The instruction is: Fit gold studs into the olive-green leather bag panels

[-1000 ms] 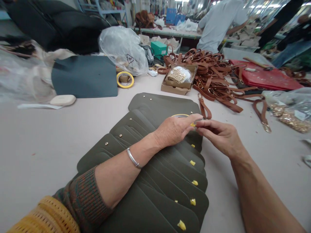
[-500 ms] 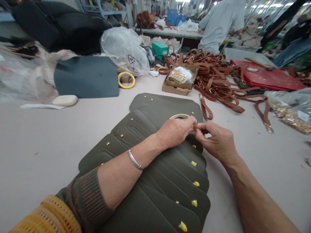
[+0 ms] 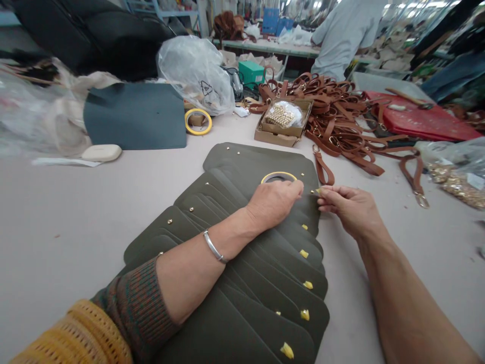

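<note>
My left hand (image 3: 273, 202) is closed around a roll of yellow tape (image 3: 278, 175), whose upper rim shows above the knuckles. Between the pinched fingertips of my right hand (image 3: 350, 208) is a small piece of yellow tape (image 3: 317, 191), close to a gold stud (image 3: 312, 192) at the right edge of the top panel. Both hands are over or beside a fanned stack of dark olive leather-like panels (image 3: 242, 161). Gold studs dot the panels' left and upper parts. Several yellow tape bits, such as this tape scrap (image 3: 308, 285), stick along the right side.
Behind the stack lie a cardboard box of gold hardware (image 3: 282, 121), a heap of brown straps (image 3: 337, 121) and another yellow tape roll (image 3: 198, 122). A dark blue-grey sheet (image 3: 136, 119) is at left. Bagged gold hardware (image 3: 454, 177) lies at right. A person in grey (image 3: 341, 35) stands behind.
My right hand has moved right, away from my left hand, with a torn piece of tape in its fingers. My left hand stays over the panels with the roll.
</note>
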Tool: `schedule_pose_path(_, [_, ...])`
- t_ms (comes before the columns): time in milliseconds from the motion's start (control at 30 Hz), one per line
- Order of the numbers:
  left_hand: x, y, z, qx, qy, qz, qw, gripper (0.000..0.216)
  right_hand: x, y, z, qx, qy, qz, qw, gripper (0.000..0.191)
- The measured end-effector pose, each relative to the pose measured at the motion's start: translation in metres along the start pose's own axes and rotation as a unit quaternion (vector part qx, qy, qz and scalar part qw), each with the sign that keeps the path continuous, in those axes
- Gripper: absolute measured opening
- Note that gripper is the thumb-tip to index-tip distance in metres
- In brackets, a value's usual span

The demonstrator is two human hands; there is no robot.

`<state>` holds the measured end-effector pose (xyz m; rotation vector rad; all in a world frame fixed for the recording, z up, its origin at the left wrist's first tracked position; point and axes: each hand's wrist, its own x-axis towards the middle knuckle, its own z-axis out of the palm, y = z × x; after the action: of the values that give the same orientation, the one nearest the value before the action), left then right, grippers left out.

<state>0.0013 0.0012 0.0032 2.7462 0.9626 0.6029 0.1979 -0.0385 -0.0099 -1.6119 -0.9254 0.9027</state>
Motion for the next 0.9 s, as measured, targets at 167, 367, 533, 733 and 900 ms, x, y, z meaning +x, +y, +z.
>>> schedule_pose_path(167, [0.002, -0.007, 0.006, 0.070, -0.060, 0.019, 0.996, 0.017, 0.009, 0.010, -0.005, -0.052, -0.021, 0.015, 0.998, 0.026])
schedule_pose_path(367, [0.002, -0.004, 0.006, 0.077, -0.065, 0.020, 0.995, 0.020, 0.011, 0.008, 0.005, -0.199, -0.010, -0.027, 0.980, 0.022])
schedule_pose_path(533, [0.002, -0.004, 0.006, 0.078, -0.061, 0.021, 0.995, 0.021, 0.015, 0.005, 0.008, -0.355, -0.005, -0.071, 0.932, 0.021])
schedule_pose_path(733, [0.002, -0.008, 0.009, 0.080, -0.062, 0.030, 0.994, 0.020, 0.012, 0.009, 0.000, -0.272, 0.025, -0.036, 0.961, 0.031])
schedule_pose_path(900, [0.002, -0.008, 0.007, 0.084, -0.065, 0.028, 0.994, 0.020, 0.004, 0.013, -0.006, -0.219, -0.004, -0.028, 0.975, 0.027])
